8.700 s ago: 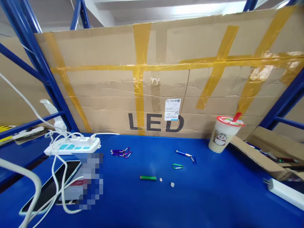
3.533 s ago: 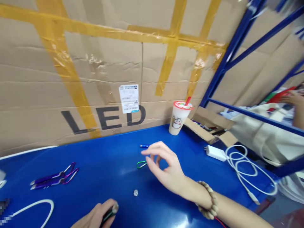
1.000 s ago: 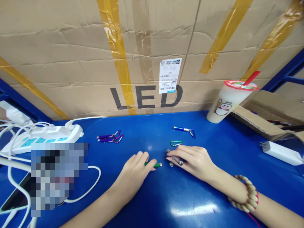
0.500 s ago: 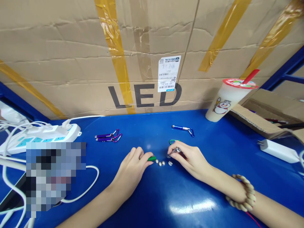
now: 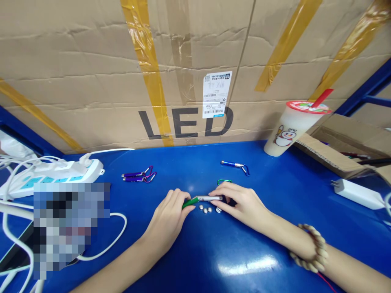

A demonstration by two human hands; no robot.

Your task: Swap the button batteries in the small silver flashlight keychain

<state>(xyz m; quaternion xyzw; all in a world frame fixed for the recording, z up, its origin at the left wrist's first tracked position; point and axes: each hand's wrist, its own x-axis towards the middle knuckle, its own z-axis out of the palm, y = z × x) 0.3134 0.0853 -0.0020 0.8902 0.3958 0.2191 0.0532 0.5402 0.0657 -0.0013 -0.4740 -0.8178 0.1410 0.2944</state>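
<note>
My left hand (image 5: 169, 215) pinches a small green tube (image 5: 190, 202) just above the blue table. My right hand (image 5: 241, 202) pinches a thin silver cylinder (image 5: 209, 198) whose left end meets the green tube's open end. Three small silver button cells (image 5: 209, 210) lie on the table right under the two parts. A green carabiner (image 5: 224, 181) peeks out behind my right hand's fingers.
A blue keychain light (image 5: 234, 165) and purple keychain lights (image 5: 139, 176) lie farther back. A drink cup (image 5: 291, 127) stands at the back right by an open cardboard box (image 5: 342, 150). A white power strip (image 5: 51, 178) and cables sit left, a white charger (image 5: 356, 193) right.
My right hand has turned the silver cylinder level and brought it left against the green tube. The left hand has tipped the tube up toward it. The button cells stayed put.
</note>
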